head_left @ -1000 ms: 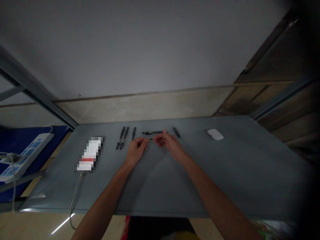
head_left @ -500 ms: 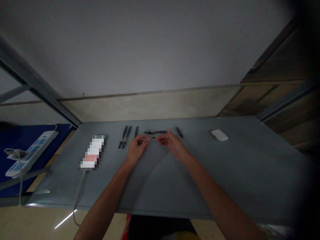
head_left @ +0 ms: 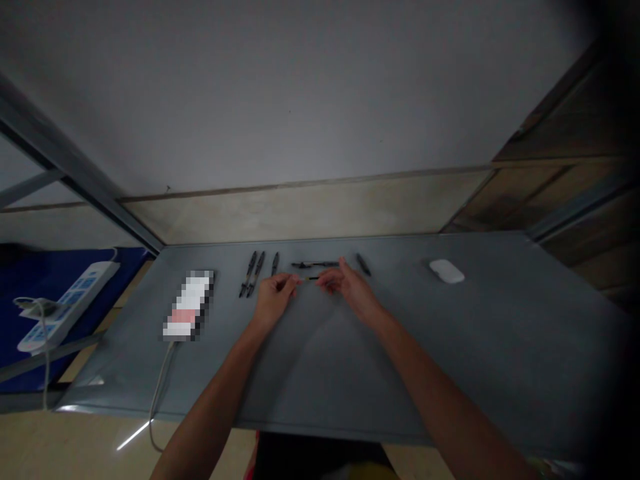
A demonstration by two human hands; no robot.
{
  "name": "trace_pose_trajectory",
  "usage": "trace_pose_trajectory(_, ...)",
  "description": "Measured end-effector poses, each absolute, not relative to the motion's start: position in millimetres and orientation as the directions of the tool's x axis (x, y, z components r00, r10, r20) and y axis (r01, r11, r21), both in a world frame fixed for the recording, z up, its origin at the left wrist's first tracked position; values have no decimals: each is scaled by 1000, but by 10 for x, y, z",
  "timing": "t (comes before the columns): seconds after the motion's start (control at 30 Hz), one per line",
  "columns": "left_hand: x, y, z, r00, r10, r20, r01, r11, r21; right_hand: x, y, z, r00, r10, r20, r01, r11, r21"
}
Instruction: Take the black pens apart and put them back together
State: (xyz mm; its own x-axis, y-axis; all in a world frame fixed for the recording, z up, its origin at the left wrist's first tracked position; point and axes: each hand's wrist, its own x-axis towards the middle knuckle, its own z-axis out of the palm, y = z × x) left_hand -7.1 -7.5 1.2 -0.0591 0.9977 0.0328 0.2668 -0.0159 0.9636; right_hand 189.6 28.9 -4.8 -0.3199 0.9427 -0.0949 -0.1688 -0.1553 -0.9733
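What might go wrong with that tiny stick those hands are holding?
The thin rod between the left hand and right hand is very small, so it might slip from the fingers and roll across the smooth grey table. The dark pen parts lie just beyond the hands, so a finger could perhaps bump them out of place.
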Motion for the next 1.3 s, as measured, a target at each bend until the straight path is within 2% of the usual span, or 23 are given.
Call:
trace_pose_trajectory(0.27,7,-81,-20,-7,996,90,341,-82,937,1960,318,-40,-379,915,-139,-157,-211,-965)
trace_pose_trajectory(0.47,10,-81,-12,-80,987,136,314,-105,944,1920,289,-31,-409,904,-124,-219,-229,-949)
trace_pose_trajectory(0.63,22,-82,-24,-145,989,12,154,11,988,1907,268,-33,-417,901,-119,-265,-246,-932)
trace_pose_trajectory(0.83,-1,-95,-10,-139,988,-70,162,92,982,1905,260,-12,-392,915,-100,-230,-203,-952)
trace_pose_trajectory(1.07,-51,-105,27,-122,991,-63,243,92,966,1901,265,-17,-402,910,-105,-180,-191,-965)
trace_pose_trajectory(1.3,-28,-104,59,-146,989,-25,138,45,989,1923,283,-30,-458,878,-139,-178,-243,-954)
